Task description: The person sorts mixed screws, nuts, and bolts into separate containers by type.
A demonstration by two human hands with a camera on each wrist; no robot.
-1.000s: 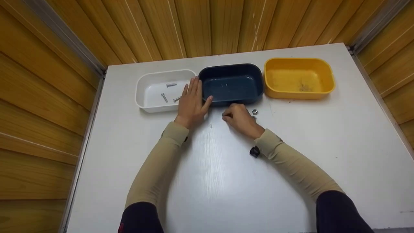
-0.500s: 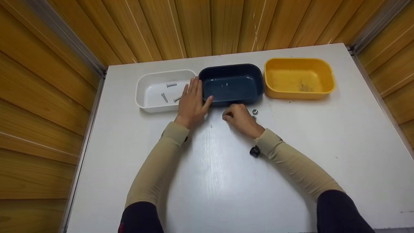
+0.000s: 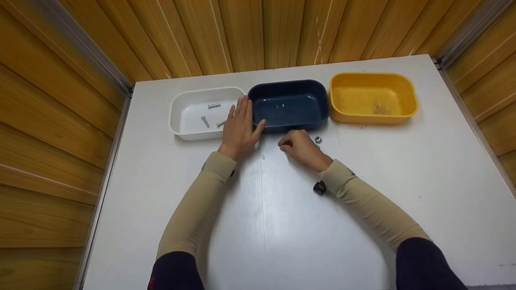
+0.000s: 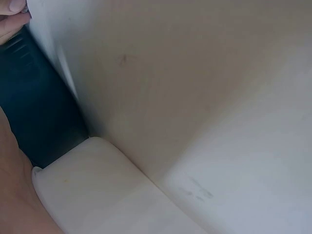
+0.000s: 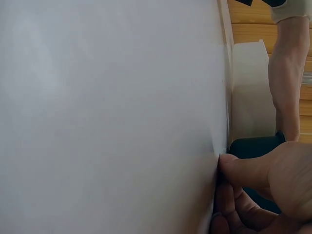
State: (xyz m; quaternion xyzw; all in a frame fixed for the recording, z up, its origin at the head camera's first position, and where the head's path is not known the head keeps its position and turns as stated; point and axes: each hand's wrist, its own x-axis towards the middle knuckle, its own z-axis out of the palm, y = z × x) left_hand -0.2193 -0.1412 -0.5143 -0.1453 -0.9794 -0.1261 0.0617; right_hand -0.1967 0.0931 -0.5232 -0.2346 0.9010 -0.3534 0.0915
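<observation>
My left hand (image 3: 238,131) lies flat with straight fingers over the neighbouring rims of a white bin (image 3: 197,136) and a dark blue bin (image 3: 288,112), its thumb spread toward the blue one. Just in front of the blue bin, my right hand (image 3: 300,147) rests low at the tabletop with curled fingers. Its thumb and fingertips pinch a small metal nut (image 4: 25,9), mostly hidden, with a glint of it showing in the left wrist view. Beside that hand a loose nut (image 3: 318,139) lies on the table. A second nut (image 3: 318,146) is partly covered by the hand.
Several metal bolts (image 3: 214,106) lie in the white bin. To the right of the blue bin stands a yellow bin (image 3: 373,119) with small dark marks on its floor. Wood-patterned panels (image 3: 282,32) border the white table (image 3: 258,241) at the back and sides.
My right hand and forearm have shifted very slightly to the right, covering more of the second nut. The left hand and the bins have stayed in place.
</observation>
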